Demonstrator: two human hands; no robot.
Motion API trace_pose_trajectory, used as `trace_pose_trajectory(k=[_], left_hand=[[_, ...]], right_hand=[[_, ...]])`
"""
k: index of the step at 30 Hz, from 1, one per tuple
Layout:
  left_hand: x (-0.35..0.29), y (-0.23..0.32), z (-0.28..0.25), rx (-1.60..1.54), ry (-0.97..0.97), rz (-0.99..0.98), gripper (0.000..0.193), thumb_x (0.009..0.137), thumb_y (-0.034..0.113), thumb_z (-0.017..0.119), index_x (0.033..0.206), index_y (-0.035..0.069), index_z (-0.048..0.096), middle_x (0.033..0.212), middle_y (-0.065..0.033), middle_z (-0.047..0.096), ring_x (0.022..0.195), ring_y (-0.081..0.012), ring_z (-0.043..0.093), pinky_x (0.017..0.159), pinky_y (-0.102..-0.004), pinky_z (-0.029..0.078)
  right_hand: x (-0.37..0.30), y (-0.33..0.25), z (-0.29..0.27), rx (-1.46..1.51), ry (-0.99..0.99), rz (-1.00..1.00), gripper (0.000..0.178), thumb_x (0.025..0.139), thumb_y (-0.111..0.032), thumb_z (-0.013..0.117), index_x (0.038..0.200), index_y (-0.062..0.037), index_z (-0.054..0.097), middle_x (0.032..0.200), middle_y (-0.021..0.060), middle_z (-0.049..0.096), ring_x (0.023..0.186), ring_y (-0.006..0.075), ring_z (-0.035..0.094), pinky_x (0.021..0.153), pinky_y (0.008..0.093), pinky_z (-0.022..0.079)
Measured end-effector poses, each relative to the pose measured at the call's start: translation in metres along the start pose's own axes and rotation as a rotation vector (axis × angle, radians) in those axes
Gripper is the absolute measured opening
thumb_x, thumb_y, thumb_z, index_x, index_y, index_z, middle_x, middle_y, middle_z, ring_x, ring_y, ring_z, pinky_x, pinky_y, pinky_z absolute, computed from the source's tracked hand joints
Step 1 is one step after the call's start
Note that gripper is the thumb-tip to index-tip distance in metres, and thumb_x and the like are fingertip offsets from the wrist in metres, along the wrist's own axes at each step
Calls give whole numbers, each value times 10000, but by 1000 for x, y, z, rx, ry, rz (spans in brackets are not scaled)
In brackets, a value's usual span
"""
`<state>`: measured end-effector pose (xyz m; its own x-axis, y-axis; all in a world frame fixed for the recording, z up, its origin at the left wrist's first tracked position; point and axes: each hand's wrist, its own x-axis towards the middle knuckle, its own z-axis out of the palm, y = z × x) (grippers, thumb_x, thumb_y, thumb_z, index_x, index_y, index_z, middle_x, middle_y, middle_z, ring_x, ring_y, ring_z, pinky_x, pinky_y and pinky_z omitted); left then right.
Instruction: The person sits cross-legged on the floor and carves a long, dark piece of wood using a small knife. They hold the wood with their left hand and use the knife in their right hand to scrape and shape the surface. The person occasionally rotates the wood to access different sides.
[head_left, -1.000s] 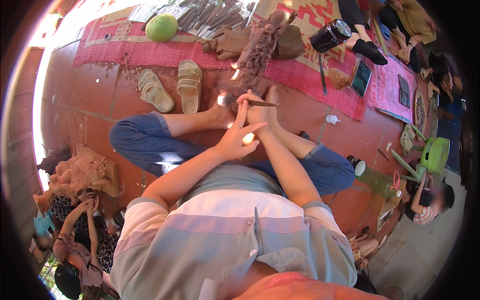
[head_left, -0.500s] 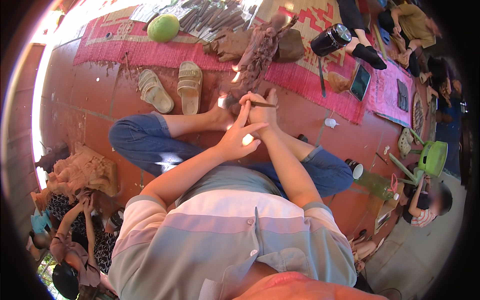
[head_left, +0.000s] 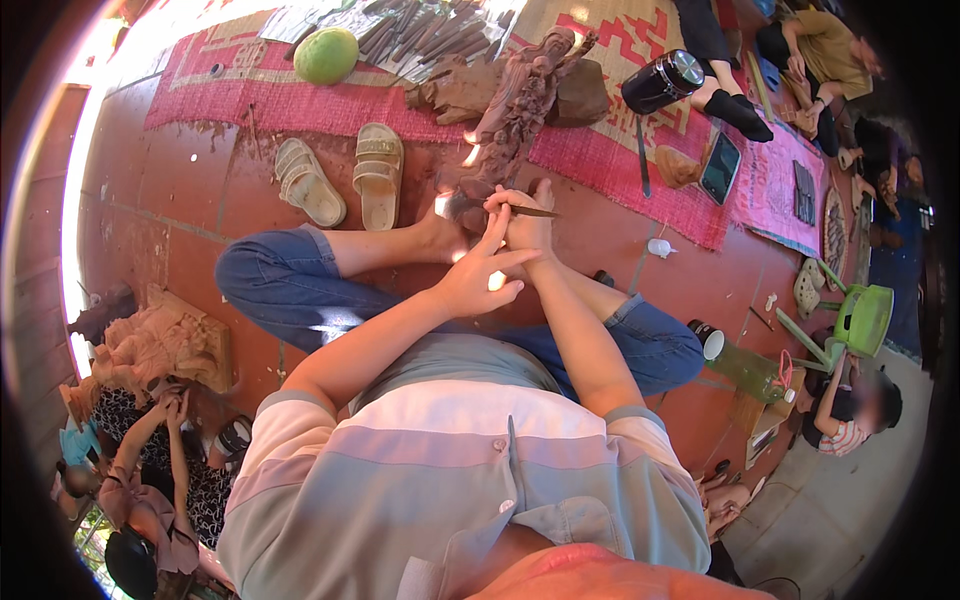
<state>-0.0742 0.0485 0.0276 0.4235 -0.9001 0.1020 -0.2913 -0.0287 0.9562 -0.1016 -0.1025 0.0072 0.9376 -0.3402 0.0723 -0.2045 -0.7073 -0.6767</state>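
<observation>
Between my bent legs, a reddish-brown carved wooden figure [head_left: 515, 108] leans away from me, its near end by my feet. My right hand [head_left: 527, 236] is closed at that near end, around a slim brown carving tool [head_left: 535, 211] whose thin end sticks out to the right. My left hand [head_left: 478, 280] lies against it, thumb and forefinger spread, other fingers stretched up to the right hand and the tool. The tool's working end is hidden by the hands. Behind the figure rests a rough wooden block [head_left: 455, 92].
Beige sandals [head_left: 379, 178] stand left of the figure. Many carving tools [head_left: 420, 38] and a green round fruit [head_left: 327, 56] lie on the red mat [head_left: 280, 108]. A dark flask [head_left: 662, 82], a phone [head_left: 719, 167] and a green stool [head_left: 862, 320] are at right. Other people sit around.
The carving tool has tilted slightly, its free end now lower and further right. Both hands have shifted only a little.
</observation>
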Motion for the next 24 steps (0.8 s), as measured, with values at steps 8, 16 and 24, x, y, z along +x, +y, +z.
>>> trace_pose_trajectory(k=[8,16,24], left_hand=[[-8,1,8,14,84,40,501,826,172,645,1326,159,605,1585,-305,-19,1473,-464,10,1171,-499,143],[-17,-1,0,61,74,42,451,836,180,638,1287,154,644,1584,-306,-38,1477,-448,-25,1178,-482,125],[-18,-2,3,105,94,78,420,851,180,632,1270,156,658,1579,-310,-61,1471,-460,-49,1180,-488,92]], right_hand=[[-2,3,9,241,-42,117,21,823,-200,670,828,-180,674,1012,3,713,1205,347,501,1113,519,201],[-1,0,6,781,-212,331,43,831,-183,684,852,-146,675,963,24,718,1234,311,503,1068,505,269],[-1,-4,5,528,-160,227,51,846,-266,665,858,-224,692,1151,45,699,1199,382,483,1129,538,169]])
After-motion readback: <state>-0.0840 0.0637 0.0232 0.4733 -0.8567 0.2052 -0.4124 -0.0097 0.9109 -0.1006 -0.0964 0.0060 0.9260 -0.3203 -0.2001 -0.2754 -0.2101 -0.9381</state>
